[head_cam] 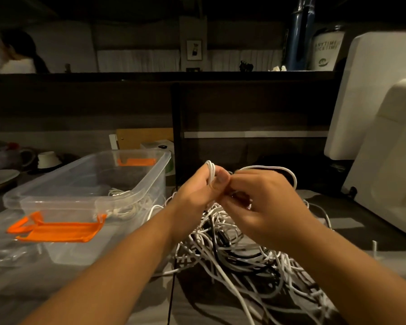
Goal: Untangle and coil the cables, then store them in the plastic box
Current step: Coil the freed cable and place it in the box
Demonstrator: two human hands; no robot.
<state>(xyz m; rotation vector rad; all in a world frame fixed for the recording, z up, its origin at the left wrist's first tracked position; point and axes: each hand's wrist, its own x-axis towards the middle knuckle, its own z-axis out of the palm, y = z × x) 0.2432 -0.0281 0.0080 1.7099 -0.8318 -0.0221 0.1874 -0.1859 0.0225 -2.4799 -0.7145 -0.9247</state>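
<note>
A tangled heap of white and black cables (239, 252) lies on the dark table in front of me. My left hand (197, 191) grips a folded bunch of white cable (210, 171) between thumb and fingers, raised above the heap. My right hand (260, 202) sits right against it, fingers curled round the same white cable, which arcs in a loop (288, 174) over its knuckles. The clear plastic box (150, 174) with orange latches stands to the left. A coiled white cable (124, 202) lies inside it.
The box's orange latch (56, 229) hangs open at its near end. A large white device (380, 127) stands close on the right. Cups and a plate (0, 177) sit at the far left. A dark partition rises behind the heap. A person sits in the far left background.
</note>
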